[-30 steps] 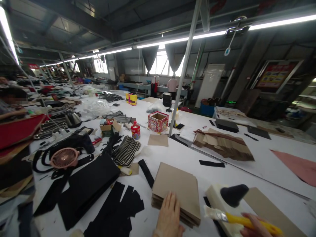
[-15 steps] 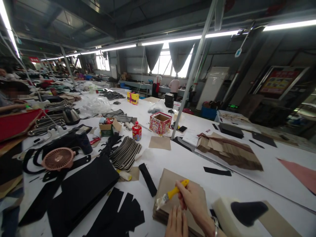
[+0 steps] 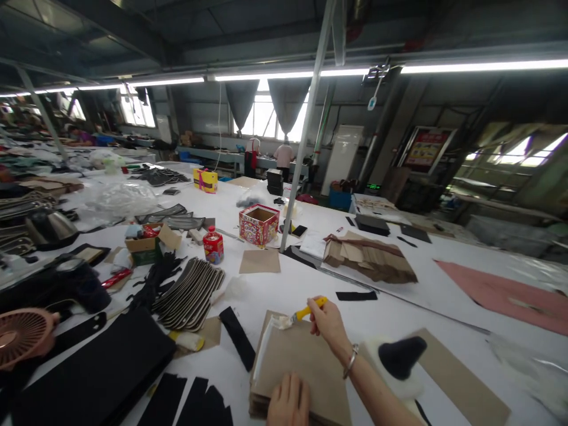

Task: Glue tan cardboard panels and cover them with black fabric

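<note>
A brush (image 3: 306,309) with a yellow handle is gripped in my right hand (image 3: 327,324), its pale bristles touching the far left corner of the top sheet. This sheet tops a stack of brown cardboard-like sheets (image 3: 306,361). A wet white streak (image 3: 264,349) runs along the sheet's left edge. My left hand (image 3: 289,401) lies flat on the near part of the stack, fingers stretched out. Just right of my right forearm stands a whitish container (image 3: 377,361) with a dark piece (image 3: 402,357) on top. A black strip (image 3: 237,337) lies left of the stack.
Left are black panels (image 3: 97,367), fanned curved pieces (image 3: 190,293), a pink fan (image 3: 24,334) and a red bottle (image 3: 213,245). Beyond stand a patterned box (image 3: 258,225) and a slanting metal pole (image 3: 306,130). A brown bundle (image 3: 368,257) lies right. Two people work near the windows.
My right hand has drawn the brush away from me along the sheet's left edge to its far corner, leaving a white streak. My left hand stays on the stack. The view has turned right.
</note>
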`<state>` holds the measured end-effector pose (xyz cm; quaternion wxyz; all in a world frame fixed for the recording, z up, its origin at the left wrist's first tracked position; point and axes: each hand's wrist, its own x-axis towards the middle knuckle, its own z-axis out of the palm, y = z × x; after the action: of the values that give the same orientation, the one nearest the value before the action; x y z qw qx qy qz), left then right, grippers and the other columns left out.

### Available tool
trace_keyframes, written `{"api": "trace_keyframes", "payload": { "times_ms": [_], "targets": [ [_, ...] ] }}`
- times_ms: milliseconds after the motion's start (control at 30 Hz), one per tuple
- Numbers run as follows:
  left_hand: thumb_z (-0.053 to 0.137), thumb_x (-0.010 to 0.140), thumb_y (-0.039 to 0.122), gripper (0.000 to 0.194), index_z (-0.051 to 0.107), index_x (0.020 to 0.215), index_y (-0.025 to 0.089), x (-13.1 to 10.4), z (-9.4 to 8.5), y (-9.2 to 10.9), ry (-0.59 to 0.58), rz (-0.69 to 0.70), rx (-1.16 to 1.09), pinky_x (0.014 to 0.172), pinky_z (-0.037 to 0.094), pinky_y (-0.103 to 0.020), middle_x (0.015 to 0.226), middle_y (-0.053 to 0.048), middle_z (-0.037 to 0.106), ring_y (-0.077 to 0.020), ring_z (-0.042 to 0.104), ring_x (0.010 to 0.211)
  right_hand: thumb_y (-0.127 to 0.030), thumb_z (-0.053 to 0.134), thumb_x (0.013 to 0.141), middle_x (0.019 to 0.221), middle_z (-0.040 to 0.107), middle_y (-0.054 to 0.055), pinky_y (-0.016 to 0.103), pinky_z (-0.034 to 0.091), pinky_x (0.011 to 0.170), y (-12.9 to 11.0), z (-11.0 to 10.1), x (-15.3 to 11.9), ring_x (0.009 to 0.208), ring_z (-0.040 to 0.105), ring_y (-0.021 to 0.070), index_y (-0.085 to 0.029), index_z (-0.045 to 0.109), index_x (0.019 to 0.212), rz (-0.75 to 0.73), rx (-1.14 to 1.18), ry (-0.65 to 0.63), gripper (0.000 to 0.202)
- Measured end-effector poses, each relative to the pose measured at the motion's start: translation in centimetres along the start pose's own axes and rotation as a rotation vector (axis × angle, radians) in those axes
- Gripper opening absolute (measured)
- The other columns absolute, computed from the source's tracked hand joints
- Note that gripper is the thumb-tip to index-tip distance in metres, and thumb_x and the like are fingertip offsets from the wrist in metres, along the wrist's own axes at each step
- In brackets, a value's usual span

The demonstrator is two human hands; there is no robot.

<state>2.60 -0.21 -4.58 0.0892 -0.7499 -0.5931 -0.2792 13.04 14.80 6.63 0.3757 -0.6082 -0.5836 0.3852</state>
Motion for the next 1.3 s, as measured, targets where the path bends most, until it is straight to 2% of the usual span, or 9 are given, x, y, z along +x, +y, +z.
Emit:
{"api": "trace_keyframes", "payload": {
  "times_ms": [167,300,400,600,767,833,1100,1200,1300],
  "targets": [
    [0.068,0.070,0.022,0.032,0.064,0.102,0.022,1.3,-0.4,-1.0,-0.222,0.007,0.004,0.074,0.051,-0.037,0.094,-0.005,0.069,-0.0242,0.062,0.086,-0.051,0.045,0.079,0.040,0.048,-0.007,0.023,0.034,0.033,2.0,-7.3,-1.2,0.029,0.049,0.0133,-0.022,0.050,0.064,0.023,-0.091,0.062,0.033],
    [0.072,0.065,0.021,0.046,0.060,0.109,0.024,1.9,-0.7,-1.5,-0.399,-0.017,-0.103,0.091,0.046,-0.040,0.117,-0.006,0.062,-0.0277,0.053,0.111,-0.050,0.044,0.081,0.043,0.048,-0.007,0.024,0.036,0.038,2.2,-11.4,-2.6,0.032,0.049,0.0127,-0.021,0.052,0.066,-0.011,-0.161,0.082,0.033],
    [0.068,0.067,0.017,0.047,0.058,0.111,0.023,3.1,-2.5,-1.4,-0.513,-0.053,-0.135,0.096,0.043,-0.040,0.124,-0.005,0.058,-0.0266,0.048,0.117,-0.047,0.045,0.083,0.046,0.047,-0.008,0.025,0.037,0.045,1.4,-12.0,-4.9,0.038,0.049,0.0124,-0.021,0.055,0.070,-0.078,-0.198,0.038,0.030],
    [0.062,0.068,0.012,0.036,0.058,0.104,0.019,6.0,-6.8,-0.3,-0.653,0.001,-0.090,0.090,0.045,-0.037,0.112,-0.006,0.059,-0.0246,0.052,0.106,-0.037,0.042,0.089,0.059,0.056,-0.002,0.027,0.034,0.055,-0.7,-11.5,-12.2,0.056,0.050,0.0146,-0.021,0.056,0.067,-0.256,-0.372,-0.153,0.031],
    [0.061,0.070,0.012,0.030,0.058,0.099,0.016,6.7,-7.6,0.0,-0.687,0.093,-0.039,0.084,0.047,-0.038,0.108,-0.009,0.060,-0.0266,0.054,0.102,-0.049,0.042,0.088,0.047,0.045,-0.007,0.025,0.030,0.044,-0.2,-13.4,-16.5,0.039,0.043,0.0116,-0.021,0.056,0.072,-0.021,-0.129,-0.169,0.035],
    [0.061,0.071,0.013,0.027,0.058,0.098,0.015,6.8,-7.8,-0.1,-0.704,0.136,-0.031,0.083,0.047,-0.039,0.106,-0.010,0.060,-0.0270,0.055,0.100,-0.055,0.043,0.085,0.043,0.044,-0.007,0.024,0.030,0.041,0.7,-15.0,-17.9,0.035,0.042,0.0114,-0.020,0.056,0.075,0.090,0.015,-0.092,0.039],
    [0.055,0.081,0.017,0.012,0.059,0.091,0.014,7.1,-8.9,-0.7,-0.740,0.323,-0.046,0.076,0.046,-0.036,0.099,-0.012,0.061,-0.0260,0.058,0.095,-0.059,0.062,0.073,0.056,0.057,-0.002,0.025,0.035,0.041,3.9,-20.6,-24.1,0.040,0.048,0.0122,-0.019,0.059,0.082,0.253,0.402,0.277,0.041],
    [0.045,0.084,0.011,0.015,0.058,0.088,0.016,7.6,-9.9,-0.8,-0.695,0.349,-0.062,0.073,0.046,-0.033,0.093,-0.009,0.062,-0.0225,0.060,0.086,-0.058,0.064,0.071,0.056,0.057,-0.003,0.025,0.035,0.040,5.0,-21.4,-26.1,0.040,0.048,0.0122,-0.018,0.061,0.088,0.304,0.485,0.324,0.043],
    [0.034,0.087,0.009,0.026,0.058,0.090,0.018,9.0,-12.1,-1.2,-0.583,0.314,-0.070,0.076,0.045,-0.033,0.093,-0.009,0.063,-0.0208,0.060,0.086,-0.062,0.062,0.070,0.056,0.056,-0.002,0.028,0.038,0.041,5.6,-22.3,-27.5,0.041,0.049,0.0140,-0.018,0.064,0.092,0.319,0.449,0.371,0.049]
  ]
}}
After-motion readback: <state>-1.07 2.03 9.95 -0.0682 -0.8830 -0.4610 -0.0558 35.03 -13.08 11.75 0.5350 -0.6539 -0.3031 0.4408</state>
